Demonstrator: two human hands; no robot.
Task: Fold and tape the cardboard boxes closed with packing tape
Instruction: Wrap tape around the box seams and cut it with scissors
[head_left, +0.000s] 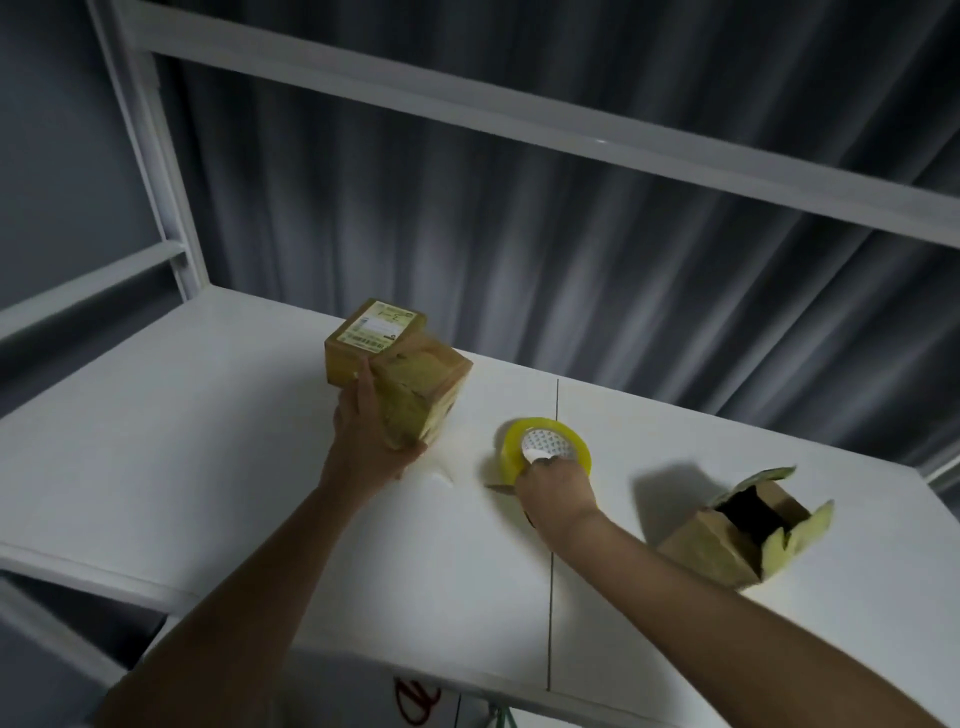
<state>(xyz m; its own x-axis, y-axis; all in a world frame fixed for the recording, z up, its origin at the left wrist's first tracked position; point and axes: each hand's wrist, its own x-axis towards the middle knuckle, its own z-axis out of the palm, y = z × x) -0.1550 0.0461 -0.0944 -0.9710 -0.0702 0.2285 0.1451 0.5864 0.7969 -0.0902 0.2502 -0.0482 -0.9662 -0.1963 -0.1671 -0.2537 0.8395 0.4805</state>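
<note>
Here the left hand grips a taped box, while the right hand holds the tape roll

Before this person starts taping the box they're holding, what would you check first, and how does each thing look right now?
1. Box held firmly: ok. The left hand grips the closed box from its near side.
2. Tape in hand: ok. The right hand holds the yellow tape roll on the table.
3. Flaps folded shut on the held box: cannot tell; it is motion-blurred.
4. Free tape end found: cannot tell; a brownish strip shows beside the roll, unclear.
5. Other boxes handled: not ok. The open box on the right lies with flaps spread.
6. Labelled box behind sealed: cannot tell.
</note>
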